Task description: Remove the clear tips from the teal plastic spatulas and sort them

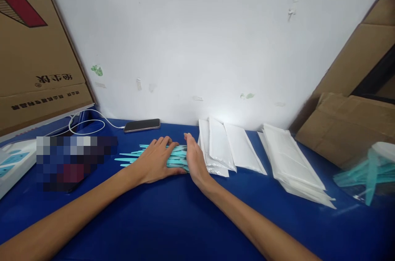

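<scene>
Clasps the teal sticks (177,158) at lower centre of the frame with the half-curled fingers and thumb of the left hand (157,159), and stands the right hand (196,163), open, straight-fingered and grasping nothing, against their ends, apparently as a stop for evenness.

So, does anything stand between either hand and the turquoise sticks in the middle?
Nothing visible does: the left hand lies over the turquoise sticks, and the right hand stands at their right ends. White packets lie beyond that hand.
</scene>
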The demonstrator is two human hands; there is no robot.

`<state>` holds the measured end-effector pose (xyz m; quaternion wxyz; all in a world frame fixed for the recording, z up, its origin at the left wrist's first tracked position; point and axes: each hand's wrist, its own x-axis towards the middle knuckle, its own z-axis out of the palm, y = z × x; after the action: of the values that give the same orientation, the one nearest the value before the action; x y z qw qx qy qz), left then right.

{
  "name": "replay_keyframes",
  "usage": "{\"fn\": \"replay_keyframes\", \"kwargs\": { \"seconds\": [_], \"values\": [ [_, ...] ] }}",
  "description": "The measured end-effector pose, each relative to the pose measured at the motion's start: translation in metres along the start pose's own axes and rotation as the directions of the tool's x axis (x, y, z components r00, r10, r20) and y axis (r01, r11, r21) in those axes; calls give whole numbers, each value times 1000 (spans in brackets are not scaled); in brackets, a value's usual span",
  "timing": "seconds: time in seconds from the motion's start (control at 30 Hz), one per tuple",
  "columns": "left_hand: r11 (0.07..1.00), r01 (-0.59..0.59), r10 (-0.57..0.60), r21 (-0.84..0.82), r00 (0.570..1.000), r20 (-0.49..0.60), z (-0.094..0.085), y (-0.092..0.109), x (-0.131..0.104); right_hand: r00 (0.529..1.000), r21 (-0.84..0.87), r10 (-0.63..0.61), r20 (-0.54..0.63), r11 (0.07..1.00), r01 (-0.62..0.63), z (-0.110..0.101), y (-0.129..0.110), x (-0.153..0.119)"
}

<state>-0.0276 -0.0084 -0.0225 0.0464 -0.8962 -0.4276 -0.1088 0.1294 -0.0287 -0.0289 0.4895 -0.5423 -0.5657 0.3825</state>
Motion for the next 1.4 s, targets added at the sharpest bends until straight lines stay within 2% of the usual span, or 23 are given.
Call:
{"fn": "replay_keyframes", "kwargs": {
  "seconds": [0.13,0.27,0.37,0.53,0.7,0.9,1.1,1.3,1.4],
  "values": [
    [1000,8,-8,-2,1000,15,1,-2,0,1000,-42,-7,-28,999,6,-7,3,-3],
    [999,38,-37,-19,999,24,5,-2,-1,997,-116,59,-48,991,-65,-14,3,-2],
    [1000,22,-22,-22,1000,11,6,-2,-2,996,-108,79,-31,991,-82,-6,3,-1],
    [1000,-21,21,7,1000,-9,4,-1,-2,1000,-70,14,17,997,-12,14,2,0],
    [1000,-7,7,10,1000,6,5,-1,-2,997,-31,72,-26,997,-73,10,3,2],
    [1000,-18,18,-2,1000,-15,7,0,-3,996,-80,7,94,997,1,14,1,0],
    [1000,-9,9,-20,1000,4,8,-1,-3,1000,19,25,5,1000,-25,7,2,0],
    [1000,-11,11,-29,1000,12,8,-2,-2,995,81,14,94,997,-22,7,1,1],
    [1000,-8,8,-14,1000,5,8,-1,-2,1000,37,-9,7,999,8,9,-1,1]
  ]
}}
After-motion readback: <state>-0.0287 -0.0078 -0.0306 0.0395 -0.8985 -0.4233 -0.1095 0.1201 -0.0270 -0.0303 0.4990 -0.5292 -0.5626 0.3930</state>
